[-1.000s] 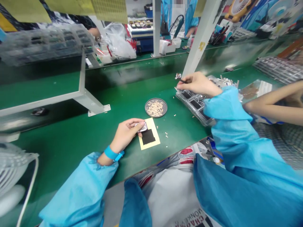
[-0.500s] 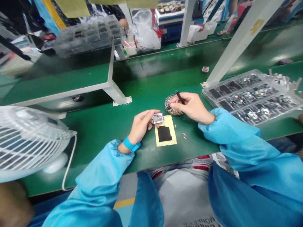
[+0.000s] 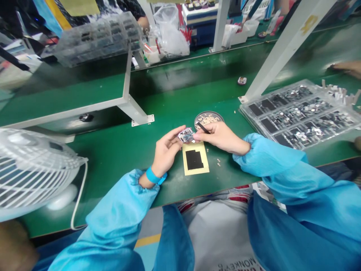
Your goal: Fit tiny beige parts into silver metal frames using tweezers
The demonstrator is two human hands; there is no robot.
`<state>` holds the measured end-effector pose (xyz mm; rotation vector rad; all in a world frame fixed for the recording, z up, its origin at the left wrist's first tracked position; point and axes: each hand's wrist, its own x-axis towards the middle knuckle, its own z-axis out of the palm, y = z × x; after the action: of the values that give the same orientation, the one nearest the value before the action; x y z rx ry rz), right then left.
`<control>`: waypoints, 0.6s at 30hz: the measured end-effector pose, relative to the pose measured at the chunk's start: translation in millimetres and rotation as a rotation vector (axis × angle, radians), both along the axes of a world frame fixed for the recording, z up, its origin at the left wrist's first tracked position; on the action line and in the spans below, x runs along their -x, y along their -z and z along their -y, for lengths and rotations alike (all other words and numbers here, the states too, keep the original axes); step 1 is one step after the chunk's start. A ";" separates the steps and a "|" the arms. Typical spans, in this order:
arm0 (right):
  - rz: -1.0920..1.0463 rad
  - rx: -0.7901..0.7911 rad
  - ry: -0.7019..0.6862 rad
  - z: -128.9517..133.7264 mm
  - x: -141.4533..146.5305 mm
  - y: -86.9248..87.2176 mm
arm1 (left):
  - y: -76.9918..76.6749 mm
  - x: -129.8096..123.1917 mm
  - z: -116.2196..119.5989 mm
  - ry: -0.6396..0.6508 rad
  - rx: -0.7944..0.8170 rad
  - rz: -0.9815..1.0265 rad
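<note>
Workshop, small-electronics assembly: long green counter (image 3: 118, 148), clear compartment tray (image 3: 252, 117) of sorted components (image 3: 301, 109), multi-bin tray (image 3: 96, 52) on the raised shelf (image 3: 81, 84), blue work sleeves (image 3: 284, 162), fan (image 3: 36, 165).

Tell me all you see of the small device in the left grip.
The small device is rounded, with pale rim and pinkish edge; its silvery and dark parts are too small to identify. Held above the bench, its open side faces the camera. The left grip holds its side; the right grip, with a dark tool, is at its right end.

Small rounded case (image 3: 185, 136) (innards showing), held beside a slim, slanted black tool (image 3: 203, 128).
</note>
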<state>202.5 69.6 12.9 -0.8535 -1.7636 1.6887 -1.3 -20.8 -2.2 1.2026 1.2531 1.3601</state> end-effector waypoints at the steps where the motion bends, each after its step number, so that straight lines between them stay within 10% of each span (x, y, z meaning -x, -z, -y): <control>1: 0.003 0.002 -0.009 0.8 -0.2 -1.9 | -0.4 -0.9 0.5 0.008 -0.007 0.000; 18: 0.032 -0.060 -0.035 1.3 3.3 3.3 | 3.9 -6.3 0.4 0.049 0.042 -0.038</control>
<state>199.2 68.4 9.6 -0.8325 -1.8508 1.6437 5.0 -21.3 -6.1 1.2273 1.2654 1.2747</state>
